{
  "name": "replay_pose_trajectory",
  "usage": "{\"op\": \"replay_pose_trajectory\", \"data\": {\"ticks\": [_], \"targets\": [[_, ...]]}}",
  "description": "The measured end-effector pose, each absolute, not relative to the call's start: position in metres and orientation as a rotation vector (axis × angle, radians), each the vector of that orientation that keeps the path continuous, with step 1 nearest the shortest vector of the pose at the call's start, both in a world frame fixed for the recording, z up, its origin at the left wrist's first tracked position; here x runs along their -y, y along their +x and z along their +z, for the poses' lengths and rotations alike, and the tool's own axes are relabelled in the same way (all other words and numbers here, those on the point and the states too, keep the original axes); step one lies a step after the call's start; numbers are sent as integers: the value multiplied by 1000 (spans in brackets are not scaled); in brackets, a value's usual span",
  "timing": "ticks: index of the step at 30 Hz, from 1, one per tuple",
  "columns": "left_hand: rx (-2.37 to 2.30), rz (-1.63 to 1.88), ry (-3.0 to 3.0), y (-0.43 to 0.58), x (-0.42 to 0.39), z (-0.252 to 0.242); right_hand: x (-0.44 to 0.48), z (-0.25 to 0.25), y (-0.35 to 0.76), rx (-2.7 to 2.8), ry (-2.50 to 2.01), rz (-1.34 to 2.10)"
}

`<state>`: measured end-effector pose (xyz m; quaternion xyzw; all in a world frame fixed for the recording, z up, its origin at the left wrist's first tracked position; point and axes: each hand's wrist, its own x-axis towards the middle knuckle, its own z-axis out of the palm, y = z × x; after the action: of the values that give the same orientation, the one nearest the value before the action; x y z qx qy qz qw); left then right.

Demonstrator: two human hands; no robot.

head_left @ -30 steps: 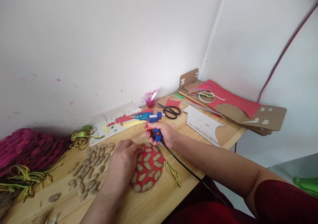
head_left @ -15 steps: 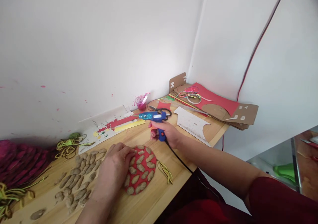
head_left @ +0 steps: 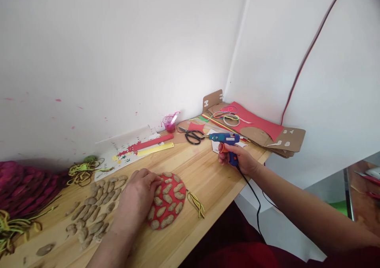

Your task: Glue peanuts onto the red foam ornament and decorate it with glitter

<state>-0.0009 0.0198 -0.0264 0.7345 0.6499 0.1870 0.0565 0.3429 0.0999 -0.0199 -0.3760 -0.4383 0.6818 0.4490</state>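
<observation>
My right hand (head_left: 234, 155) is wrapped round the handle of a blue glue gun (head_left: 224, 137), with fingers by its orange trigger. The gun is raised over the table, nozzle pointing left. On the table lies a red disc (head_left: 164, 221) covered with peanuts in the shell, and a yellow-green yarn tassel (head_left: 195, 203) at its right edge. My left hand (head_left: 139, 192) rests at the disc's upper left, its fingertips pressed together on a peanut there, mostly hidden by the fingers. Left of that hand, loose peanuts (head_left: 92, 212) are spread over the wood.
Behind are black-handled scissors (head_left: 194, 136), a pink-stained cup (head_left: 169, 122), and a yellow strip (head_left: 156, 149) beside a red one. Cardboard and red sheets (head_left: 255, 119) lie at the back right. Dark pink layered pieces (head_left: 26, 189) and yarn (head_left: 83, 171) sit left. The gun's cord (head_left: 257, 204) hangs over the edge.
My right hand has carried the glue gun to the right, away from the disc, uncovering the scissors. The left hand stays at the disc's upper left.
</observation>
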Motion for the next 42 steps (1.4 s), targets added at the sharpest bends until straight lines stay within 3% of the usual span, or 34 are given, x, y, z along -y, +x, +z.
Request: {"op": "replay_pose_trajectory", "data": {"ticks": [11,19,36,42], "targets": [[-1961,593,2227,-1,-19,-26,-125,-4,358,1021,-1062,1430],[-1957,588,2185,-2,-19,-26,-141,-22,349,1207,-1076,1275],[-1951,602,2209,-1,-21,-26,-124,-12,359,1283,-963,1467],[-1937,627,2213,-2,-20,-26,-140,-6,364,1123,-1119,1144]]}}
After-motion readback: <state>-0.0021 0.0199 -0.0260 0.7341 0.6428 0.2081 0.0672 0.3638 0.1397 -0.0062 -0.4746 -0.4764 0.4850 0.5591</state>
